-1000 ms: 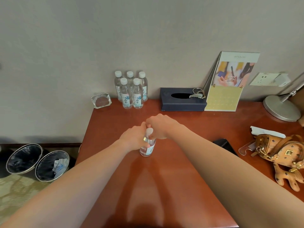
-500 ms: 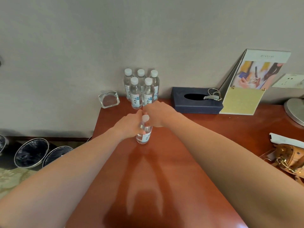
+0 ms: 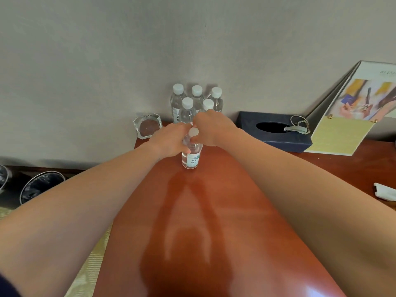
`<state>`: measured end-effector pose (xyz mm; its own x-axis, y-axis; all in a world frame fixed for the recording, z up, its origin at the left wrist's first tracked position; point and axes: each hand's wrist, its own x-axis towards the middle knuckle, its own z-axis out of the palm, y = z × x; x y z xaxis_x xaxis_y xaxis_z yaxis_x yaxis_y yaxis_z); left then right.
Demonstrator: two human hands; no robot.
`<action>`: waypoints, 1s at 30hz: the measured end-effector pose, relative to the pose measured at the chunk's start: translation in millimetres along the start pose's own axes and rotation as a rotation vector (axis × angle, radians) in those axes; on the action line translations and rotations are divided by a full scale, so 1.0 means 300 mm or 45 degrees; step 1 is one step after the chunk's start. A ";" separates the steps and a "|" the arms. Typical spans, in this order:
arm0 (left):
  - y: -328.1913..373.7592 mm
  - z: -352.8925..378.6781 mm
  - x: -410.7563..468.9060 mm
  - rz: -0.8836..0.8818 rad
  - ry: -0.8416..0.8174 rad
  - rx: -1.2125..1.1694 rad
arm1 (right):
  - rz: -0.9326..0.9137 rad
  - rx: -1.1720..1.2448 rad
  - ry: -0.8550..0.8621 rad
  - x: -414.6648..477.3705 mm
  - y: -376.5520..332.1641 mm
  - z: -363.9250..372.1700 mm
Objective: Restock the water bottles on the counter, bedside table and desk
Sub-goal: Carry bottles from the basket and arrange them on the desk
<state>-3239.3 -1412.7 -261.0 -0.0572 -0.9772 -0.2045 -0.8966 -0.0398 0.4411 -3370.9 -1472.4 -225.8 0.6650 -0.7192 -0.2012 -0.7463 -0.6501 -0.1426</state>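
- Both hands meet on one water bottle [image 3: 191,160]: I see my left hand [image 3: 169,138] wrapped round its shoulder and my right hand [image 3: 211,129] curled at the neck, beside the white cap [image 3: 193,132].
- That bottle stands upright on the desk [image 3: 214,211], toward the back left corner.
- Behind it, five more bottles [image 3: 187,110] cluster against the wall.
- Left of them sits a faceted glass dish [image 3: 148,126]; to the right are a dark tissue box [image 3: 272,133] and a leaning calendar [image 3: 342,133].

Clear bottle [image 3: 191,160], white-capped, labelled, is standing upright on desk [image 3: 214,211] — five matching bottles [image 3: 187,113] are standing clustered behind it, at the back edge.
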 end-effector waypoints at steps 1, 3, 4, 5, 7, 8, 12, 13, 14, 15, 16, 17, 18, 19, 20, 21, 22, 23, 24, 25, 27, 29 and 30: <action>-0.005 0.002 0.008 0.000 0.007 -0.009 | 0.000 0.001 0.005 0.008 0.002 0.002; -0.014 0.006 0.026 -0.002 0.013 -0.022 | 0.002 0.013 0.011 0.025 0.009 0.005; -0.017 0.009 0.036 0.000 0.018 -0.028 | 0.001 0.016 0.014 0.032 0.013 0.007; -0.021 0.011 0.046 0.002 0.021 -0.031 | 0.001 0.016 0.021 0.038 0.016 0.008; -0.026 0.013 0.062 0.009 0.025 -0.030 | 0.008 0.013 0.041 0.050 0.023 0.014; -0.029 0.014 0.070 0.011 0.029 -0.029 | 0.016 0.010 0.049 0.057 0.026 0.018; -0.032 0.014 0.103 0.035 0.037 0.007 | 0.057 -0.005 0.054 0.087 0.044 0.027; -0.032 0.009 0.111 0.044 0.039 0.023 | 0.060 -0.011 0.058 0.095 0.048 0.025; -0.032 0.005 0.120 0.052 0.041 0.042 | 0.064 -0.010 0.061 0.103 0.052 0.024; -0.032 0.000 0.127 0.059 0.045 0.056 | 0.068 -0.007 0.065 0.110 0.054 0.021; -0.032 -0.005 0.133 0.069 0.053 0.062 | 0.069 -0.008 0.072 0.117 0.057 0.018; -0.032 -0.009 0.141 0.084 0.061 0.063 | 0.073 -0.015 0.078 0.125 0.060 0.016; -0.032 -0.012 0.147 0.103 0.070 0.069 | 0.076 -0.025 0.085 0.132 0.063 0.015; -0.031 -0.013 0.153 0.118 0.076 0.083 | 0.082 -0.030 0.089 0.138 0.066 0.013; -0.031 -0.014 0.158 0.126 0.080 0.105 | 0.087 -0.032 0.092 0.144 0.069 0.013; -0.031 -0.014 0.161 0.124 0.083 0.128 | 0.093 -0.033 0.096 0.148 0.071 0.014; -0.030 -0.013 0.164 0.115 0.090 0.147 | 0.098 -0.034 0.100 0.152 0.074 0.016; -0.030 -0.011 0.166 0.105 0.100 0.164 | 0.103 -0.036 0.108 0.155 0.076 0.019; -0.030 -0.009 0.167 0.098 0.110 0.182 | 0.108 -0.036 0.116 0.157 0.079 0.022; -0.029 -0.007 0.167 0.092 0.119 0.201 | 0.113 -0.035 0.123 0.159 0.082 0.024; -0.029 -0.006 0.170 0.081 0.131 0.231 | 0.120 -0.035 0.131 0.163 0.086 0.028; -0.029 -0.010 0.173 0.071 0.138 0.243 | 0.119 -0.037 0.141 0.168 0.088 0.031; -0.029 -0.011 0.174 0.068 0.140 0.242 | 0.118 -0.034 0.149 0.170 0.087 0.033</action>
<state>-3232.9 -1464.0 -272.5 -0.0682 -0.9941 -0.0842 -0.9608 0.0427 0.2738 -3356.8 -1523.7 -249.3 0.5930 -0.7993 -0.0974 -0.8048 -0.5847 -0.1024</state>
